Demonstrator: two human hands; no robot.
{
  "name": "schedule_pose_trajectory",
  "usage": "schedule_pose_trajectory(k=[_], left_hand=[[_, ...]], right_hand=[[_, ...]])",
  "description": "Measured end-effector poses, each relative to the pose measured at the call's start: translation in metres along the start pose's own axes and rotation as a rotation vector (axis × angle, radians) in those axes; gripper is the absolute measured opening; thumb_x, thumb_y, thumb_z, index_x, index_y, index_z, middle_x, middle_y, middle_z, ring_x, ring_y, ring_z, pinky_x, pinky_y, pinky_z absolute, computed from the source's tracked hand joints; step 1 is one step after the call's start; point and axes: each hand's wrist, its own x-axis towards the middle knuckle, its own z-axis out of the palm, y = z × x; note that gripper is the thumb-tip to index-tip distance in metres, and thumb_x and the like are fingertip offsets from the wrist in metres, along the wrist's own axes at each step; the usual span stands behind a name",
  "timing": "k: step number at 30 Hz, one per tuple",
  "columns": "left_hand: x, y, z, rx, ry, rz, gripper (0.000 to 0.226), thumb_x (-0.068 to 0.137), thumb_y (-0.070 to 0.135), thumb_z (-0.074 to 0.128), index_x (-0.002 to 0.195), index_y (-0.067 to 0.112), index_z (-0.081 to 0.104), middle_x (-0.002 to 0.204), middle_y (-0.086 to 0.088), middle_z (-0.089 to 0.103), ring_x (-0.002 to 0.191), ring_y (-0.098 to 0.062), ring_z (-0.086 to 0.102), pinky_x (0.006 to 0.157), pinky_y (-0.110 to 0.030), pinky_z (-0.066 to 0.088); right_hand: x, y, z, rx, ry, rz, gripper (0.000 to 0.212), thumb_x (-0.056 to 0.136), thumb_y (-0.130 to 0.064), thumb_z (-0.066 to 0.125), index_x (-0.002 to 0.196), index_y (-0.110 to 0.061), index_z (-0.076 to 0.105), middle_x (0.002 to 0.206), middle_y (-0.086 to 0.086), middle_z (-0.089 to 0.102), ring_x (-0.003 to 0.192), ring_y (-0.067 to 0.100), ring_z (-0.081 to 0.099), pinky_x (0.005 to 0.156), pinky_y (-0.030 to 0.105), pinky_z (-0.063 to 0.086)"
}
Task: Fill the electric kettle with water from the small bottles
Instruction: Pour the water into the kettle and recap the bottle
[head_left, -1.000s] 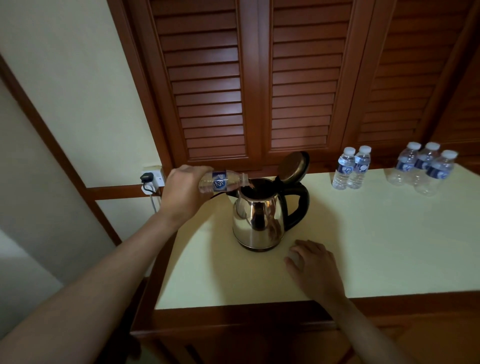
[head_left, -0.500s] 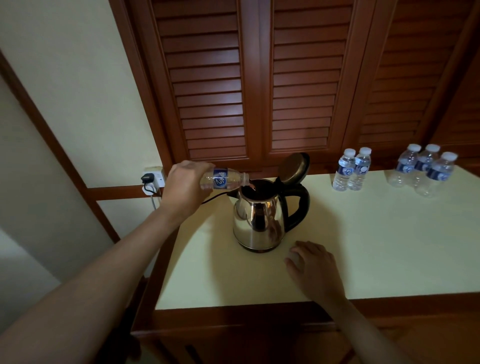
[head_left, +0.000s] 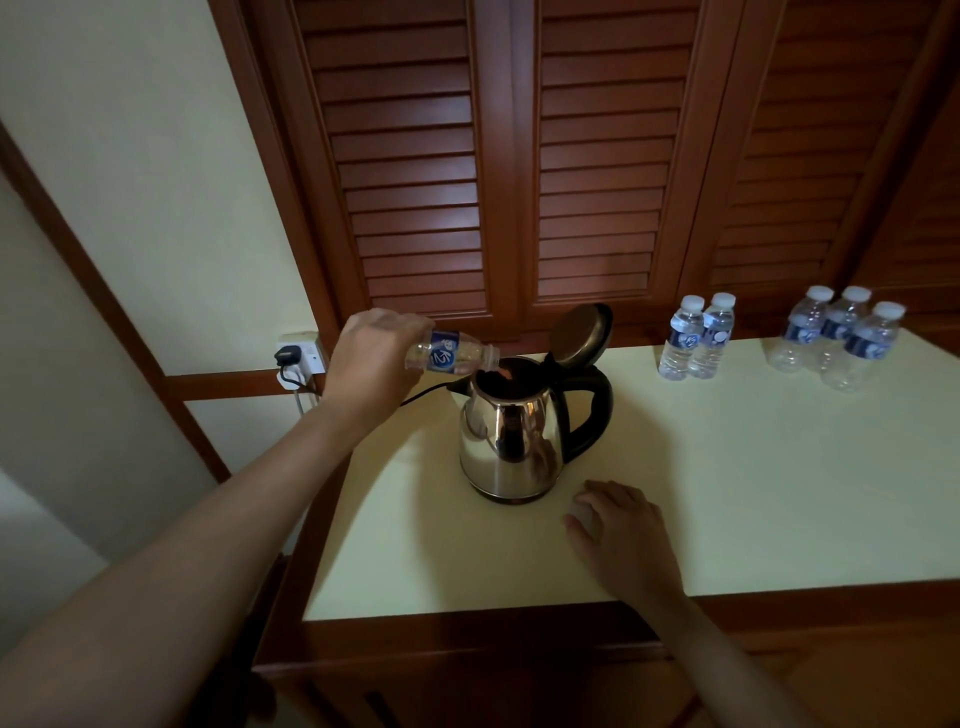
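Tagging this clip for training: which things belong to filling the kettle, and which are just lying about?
Job: left hand, tilted bottle it grips, open kettle, two capped bottles, three more bottles.
Just there: right hand on the counter, wall plug, louvred doors.

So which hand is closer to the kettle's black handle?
Right. The right hand rests on the tabletop just in front of the kettle, on its handle side. The left hand holds the tipped bottle on the spout side, across the open mouth from the handle.
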Motion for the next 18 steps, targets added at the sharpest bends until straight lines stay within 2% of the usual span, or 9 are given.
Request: schedule_pose_trajectory(k=[5,9,11,14,18], left_hand=[[0.009,-0.003,0.001,0.018,0.003,0.074,0.036,0.069,0.010,0.084,0.099,0.018,0.066,0.098,0.001,0.071,0.094,-0.026,0.062,0.085,-0.036,0.040],[0.014,-0.002,-0.001,0.044,0.048,0.124,0.039,0.072,0.007,0.083,0.109,0.010,0.071,0.110,-0.007,0.074,0.102,-0.032,0.064,0.094,-0.039,0.040],[0.017,-0.001,-0.003,0.060,0.062,0.154,0.039,0.071,0.005,0.083,0.107,0.007,0.072,0.110,-0.009,0.074,0.101,-0.033,0.065,0.094,-0.039,0.036],[0.022,0.001,-0.007,0.094,0.038,0.203,0.041,0.072,0.011,0.085,0.110,0.006,0.071,0.112,-0.012,0.073,0.103,-0.035,0.065,0.095,-0.044,0.042],[0.029,0.004,-0.010,0.124,0.027,0.263,0.046,0.073,0.009,0.084,0.115,0.002,0.070,0.116,-0.016,0.072,0.108,-0.039,0.064,0.099,-0.049,0.044]], right_hand=[[0.000,-0.002,-0.001,0.001,-0.001,0.004,0.041,0.083,-0.054,0.050,0.106,-0.027,0.070,0.119,-0.009,0.066,0.116,0.017,0.055,0.091,0.038,0.045],[0.000,-0.002,-0.001,0.001,0.004,0.006,0.039,0.083,-0.053,0.051,0.106,-0.028,0.069,0.119,-0.010,0.066,0.115,0.018,0.056,0.090,0.038,0.045],[0.000,-0.002,-0.001,0.006,0.000,0.003,0.039,0.082,-0.053,0.051,0.105,-0.028,0.069,0.118,-0.010,0.066,0.115,0.018,0.056,0.090,0.039,0.046],[0.000,-0.002,-0.002,0.010,0.003,0.001,0.040,0.082,-0.053,0.050,0.105,-0.027,0.070,0.117,-0.009,0.066,0.114,0.018,0.056,0.090,0.038,0.046],[0.000,-0.002,-0.003,0.011,-0.002,0.001,0.040,0.083,-0.054,0.050,0.107,-0.028,0.069,0.118,-0.010,0.065,0.115,0.016,0.055,0.090,0.036,0.043]])
